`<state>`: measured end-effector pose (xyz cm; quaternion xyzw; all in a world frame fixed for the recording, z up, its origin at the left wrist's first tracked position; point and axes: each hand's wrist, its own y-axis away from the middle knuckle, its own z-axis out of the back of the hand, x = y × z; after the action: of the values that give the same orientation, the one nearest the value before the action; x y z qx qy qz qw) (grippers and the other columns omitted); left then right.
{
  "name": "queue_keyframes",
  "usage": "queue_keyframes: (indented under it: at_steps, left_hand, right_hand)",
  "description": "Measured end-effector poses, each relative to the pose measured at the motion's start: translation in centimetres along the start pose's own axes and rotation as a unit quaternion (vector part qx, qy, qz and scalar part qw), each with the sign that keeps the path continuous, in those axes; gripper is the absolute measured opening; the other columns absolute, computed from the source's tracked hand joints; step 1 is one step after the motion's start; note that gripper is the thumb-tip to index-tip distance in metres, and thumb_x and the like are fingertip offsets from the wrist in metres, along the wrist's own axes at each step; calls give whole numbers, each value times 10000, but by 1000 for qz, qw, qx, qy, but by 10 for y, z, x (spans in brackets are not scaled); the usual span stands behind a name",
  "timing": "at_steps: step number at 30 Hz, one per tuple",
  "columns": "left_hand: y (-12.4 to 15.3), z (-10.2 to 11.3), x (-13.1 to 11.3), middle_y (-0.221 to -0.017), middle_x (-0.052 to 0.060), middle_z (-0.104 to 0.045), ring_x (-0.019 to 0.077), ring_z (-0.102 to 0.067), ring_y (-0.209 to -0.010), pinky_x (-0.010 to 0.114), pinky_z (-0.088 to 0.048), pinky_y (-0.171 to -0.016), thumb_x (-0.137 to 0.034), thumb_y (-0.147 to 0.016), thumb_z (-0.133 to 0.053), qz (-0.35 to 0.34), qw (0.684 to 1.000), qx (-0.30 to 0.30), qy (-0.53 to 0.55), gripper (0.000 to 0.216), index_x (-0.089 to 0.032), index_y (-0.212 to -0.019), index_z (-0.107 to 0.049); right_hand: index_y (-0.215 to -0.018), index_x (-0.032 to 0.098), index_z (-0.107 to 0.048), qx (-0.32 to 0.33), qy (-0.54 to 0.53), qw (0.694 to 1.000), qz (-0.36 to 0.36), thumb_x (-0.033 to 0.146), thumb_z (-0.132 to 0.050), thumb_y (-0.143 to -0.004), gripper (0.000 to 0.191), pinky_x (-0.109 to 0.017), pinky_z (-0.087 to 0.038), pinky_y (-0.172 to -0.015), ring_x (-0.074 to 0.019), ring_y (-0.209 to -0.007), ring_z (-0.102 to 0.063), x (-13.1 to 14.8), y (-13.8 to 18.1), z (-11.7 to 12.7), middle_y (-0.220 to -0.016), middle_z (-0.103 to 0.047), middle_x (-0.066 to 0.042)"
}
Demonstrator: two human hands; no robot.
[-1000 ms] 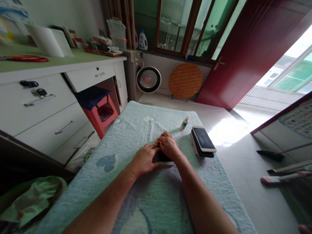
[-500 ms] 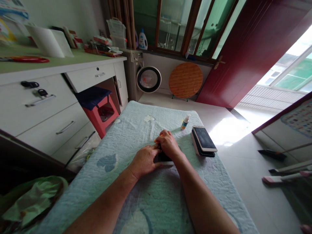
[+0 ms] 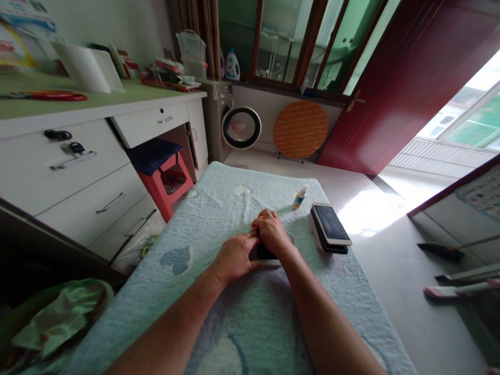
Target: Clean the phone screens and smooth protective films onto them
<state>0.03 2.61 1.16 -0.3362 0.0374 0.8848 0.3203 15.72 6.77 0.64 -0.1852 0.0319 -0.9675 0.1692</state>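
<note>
My left hand [image 3: 234, 257] and my right hand [image 3: 272, 234] meet over a dark phone [image 3: 265, 254] lying on the pale quilted cloth [image 3: 219, 203] that covers the table. Left fingers press on the phone's left edge. My right hand is curled over its top, fingers closed on a small orange thing that shows in the earlier frames and is hidden now. Most of the phone is covered by my hands.
A stack of phones [image 3: 330, 227] lies to the right, a small dropper bottle [image 3: 300, 197] beyond it. White drawers [image 3: 78, 177] and a red stool [image 3: 164, 174] stand left; a washing machine [image 3: 240, 126], round wooden board [image 3: 300, 129] and red door [image 3: 394, 88] behind.
My right hand has shifted slightly along the phone's top and the orange thing it holds has gone out of sight. The view has drifted a little.
</note>
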Motion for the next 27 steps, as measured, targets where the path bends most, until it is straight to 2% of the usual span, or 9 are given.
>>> queue_keyframes:
  at_steps: [5,12,21,27]
  left_hand:
    - [-1,4,-5,-1066,44,-692,266,-631,-982,349,-483,-849,-426,-694,-785,14,1000,11,-18,412,-212,-1028,-675]
    - [0,3,-6,-991,56,-703,264,-647,-915,348,-483,-811,-523,-723,-737,27,998,13,-47,419,-201,-985,-681]
    - [1,2,-6,-950,34,-691,243,-639,-880,314,-482,-755,-419,-706,-764,30,999,10,-43,333,-212,-949,-671]
    - [0,1,-5,-952,35,-688,238,-639,-878,308,-477,-757,-473,-735,-726,31,998,8,-44,333,-219,-941,-669]
  right_hand:
    - [-850,210,-743,18,-7,1000,15,204,-627,-841,116,-275,-358,-841,-187,-966,-414,4,9,4,-1037,-551,-61]
    - [-823,214,-745,16,-2,999,33,210,-615,-853,133,-277,-363,-844,-188,-978,-411,5,10,6,-1070,-546,-62]
    - [-1062,275,-730,-14,46,999,-26,239,-516,-914,263,-301,-363,-923,-224,-1069,-419,-2,-4,-1,-1200,-522,-86]
    - [-1123,259,-697,-7,64,997,-36,230,-480,-928,294,-298,-366,-915,-223,-1057,-424,2,-2,0,-1193,-525,-91]
